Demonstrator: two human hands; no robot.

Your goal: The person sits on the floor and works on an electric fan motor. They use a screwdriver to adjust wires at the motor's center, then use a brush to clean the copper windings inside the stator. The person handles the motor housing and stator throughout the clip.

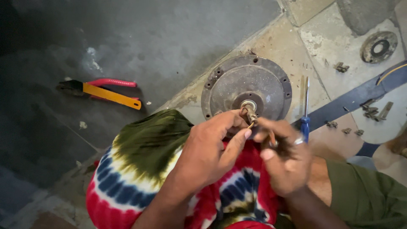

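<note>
A round, rusty grey motor housing (248, 82) lies on the floor with a short shaft (249, 108) sticking up from its middle. My left hand (210, 146) pinches thin copper-coloured wires (250, 124) right beside the shaft. My right hand (283, 154), a ring on one finger, grips the same wires just to the right. Both hands hover over my knee, which is covered in tie-dye cloth (140, 169) of green, blue, white and red.
Red-handled pliers (99, 87) and a yellow strip (111, 96) lie on the dark floor at left. A blue-handled screwdriver (305, 111) rests right of the housing. Loose bolts (373, 111), a metal ring plate (378, 46) and a dark fan blade (352, 99) lie at right.
</note>
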